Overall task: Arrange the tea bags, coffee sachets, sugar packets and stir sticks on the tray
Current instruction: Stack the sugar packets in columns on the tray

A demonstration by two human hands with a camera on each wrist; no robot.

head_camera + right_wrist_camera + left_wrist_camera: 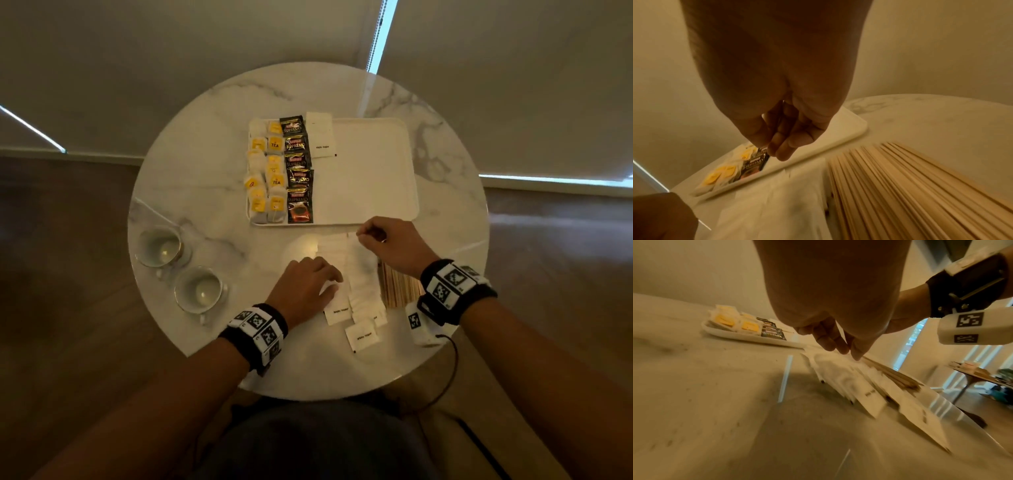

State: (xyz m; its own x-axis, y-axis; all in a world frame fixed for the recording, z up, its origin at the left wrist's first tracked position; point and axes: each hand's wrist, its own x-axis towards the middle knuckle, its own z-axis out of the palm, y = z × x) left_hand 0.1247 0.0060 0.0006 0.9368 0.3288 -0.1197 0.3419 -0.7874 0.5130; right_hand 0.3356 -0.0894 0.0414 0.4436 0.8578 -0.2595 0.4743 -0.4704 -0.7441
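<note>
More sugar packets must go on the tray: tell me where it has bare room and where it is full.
The tray is bare right of the single sugar packet and the coffee sachets, out to its right rim and near edge. Its left side is crowded: tea bags in two columns beside the sachets.

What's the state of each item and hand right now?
tea bags: on tray, two columns
coffee sachets: on tray, one column
sugar packets: one on tray, rest loose on table
stir sticks: piled on table
tray: right half bare
left hand: resting on sugar packets
right hand: fingers curled, contents unclear
cups: empty
</note>
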